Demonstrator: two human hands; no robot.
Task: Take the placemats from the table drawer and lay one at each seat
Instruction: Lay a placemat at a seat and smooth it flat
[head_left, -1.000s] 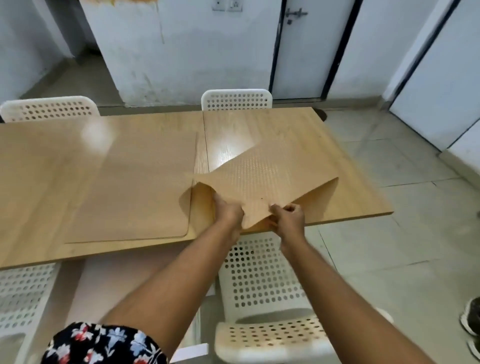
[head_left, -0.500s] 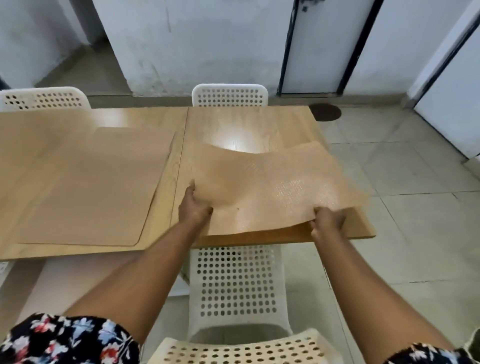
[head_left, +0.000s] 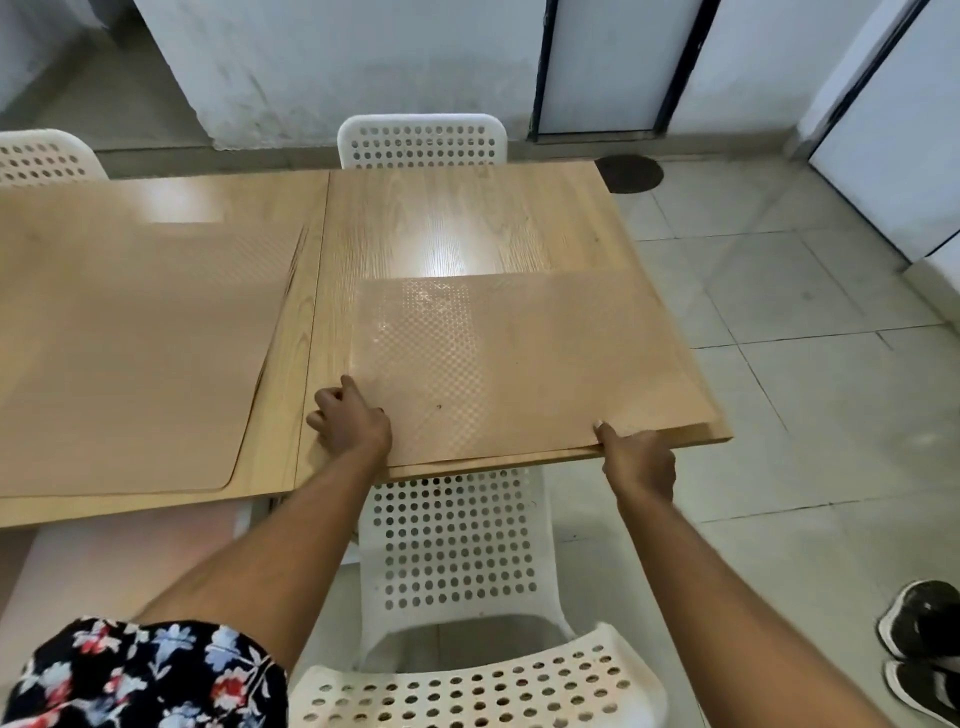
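My left hand (head_left: 350, 426) rests at the near left corner of the tan, dimple-textured rectangular placemat (head_left: 519, 358), fingers loosely curled and lying on the light wooden table (head_left: 467, 223) just beside the mat's edge, thumb pointing up along its left side; I cannot tell whether any finger is under the mat. My right hand (head_left: 636, 460) is at the near edge of the table, thumb tip pressed on top of the mat's front edge and the other fingers curled below the tabletop, so it pinches mat and table edge together. The placemat lies flat on the right half of the table, its front edge lined up with the table's near edge, directly in front of the white perforated plastic chair (head_left: 452, 561) tucked under it. A second plain tan placemat with rounded corners (head_left: 135, 358) lies flat on the left half, well apart from mine. Another white perforated chair (head_left: 421, 140) stands at the far side, and a pair of black shoes (head_left: 924, 654) sits on the tiled floor (head_left: 805, 415) to my right
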